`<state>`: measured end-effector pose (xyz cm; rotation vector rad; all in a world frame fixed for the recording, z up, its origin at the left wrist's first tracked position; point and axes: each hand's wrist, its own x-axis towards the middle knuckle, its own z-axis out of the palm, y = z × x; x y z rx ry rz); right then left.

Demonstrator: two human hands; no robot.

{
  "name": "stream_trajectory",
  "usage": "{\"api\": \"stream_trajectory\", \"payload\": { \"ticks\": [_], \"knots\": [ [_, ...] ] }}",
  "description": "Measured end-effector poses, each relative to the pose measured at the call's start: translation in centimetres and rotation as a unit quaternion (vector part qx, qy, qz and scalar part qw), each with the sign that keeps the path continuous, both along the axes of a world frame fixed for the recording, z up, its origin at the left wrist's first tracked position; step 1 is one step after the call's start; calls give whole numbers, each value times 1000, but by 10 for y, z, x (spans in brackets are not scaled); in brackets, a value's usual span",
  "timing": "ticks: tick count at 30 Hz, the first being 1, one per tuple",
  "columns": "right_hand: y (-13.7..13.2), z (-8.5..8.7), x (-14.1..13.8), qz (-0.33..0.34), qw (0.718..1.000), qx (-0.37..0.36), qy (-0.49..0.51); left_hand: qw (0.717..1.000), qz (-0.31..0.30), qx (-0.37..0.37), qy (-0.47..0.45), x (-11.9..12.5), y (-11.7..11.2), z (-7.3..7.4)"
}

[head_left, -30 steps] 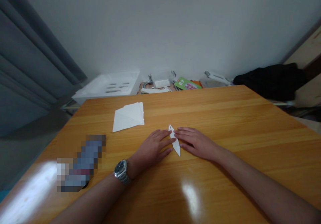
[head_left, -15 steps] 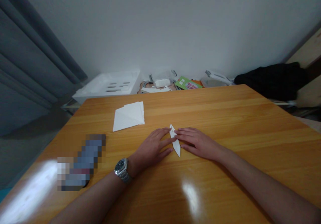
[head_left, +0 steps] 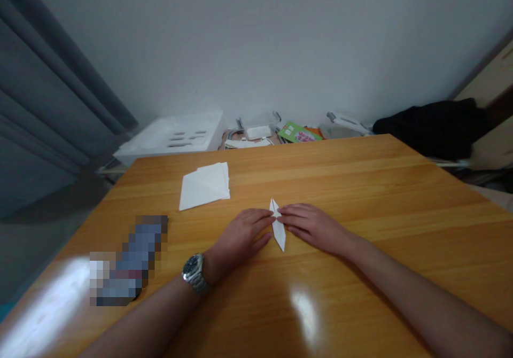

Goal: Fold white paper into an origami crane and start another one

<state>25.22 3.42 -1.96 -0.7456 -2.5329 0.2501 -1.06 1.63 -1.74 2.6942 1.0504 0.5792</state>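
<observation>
Folded paper (head_left: 278, 227) pinned flat on table (head_left: 360, 187).
My left hand (head_left: 240, 236) and right hand (head_left: 312, 226), fingers spread, press its two sides.

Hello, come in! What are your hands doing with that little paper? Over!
Left hand and right hand flat, fingertips on folded paper. Paper stack apart, beyond left hand.

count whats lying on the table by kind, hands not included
folded paper piece: 1, with fingertips of the left hand and the right hand on it
stack of white sheets: 1 (number of sheets in it cannot be told)
pixelated dark object: 1
total: 3 on the table
</observation>
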Motion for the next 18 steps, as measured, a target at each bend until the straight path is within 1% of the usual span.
{"api": "stream_trajectory", "payload": {
  "ticks": [5,10,14,18],
  "knots": [
    [2,-1,-4,9,999,40,12,1000,5,-16,-15,1,0,1],
    [2,-1,-7,20,997,76,-7,1000,6,-19,-23,1,1,1],
    [1,-1,-7,16,998,65,-19,1000,6,-16,-22,1,1,1],
    [0,-5,-6,1,1000,18,10,1000,18,-4,-24,3,-1,2]
  ]
}}
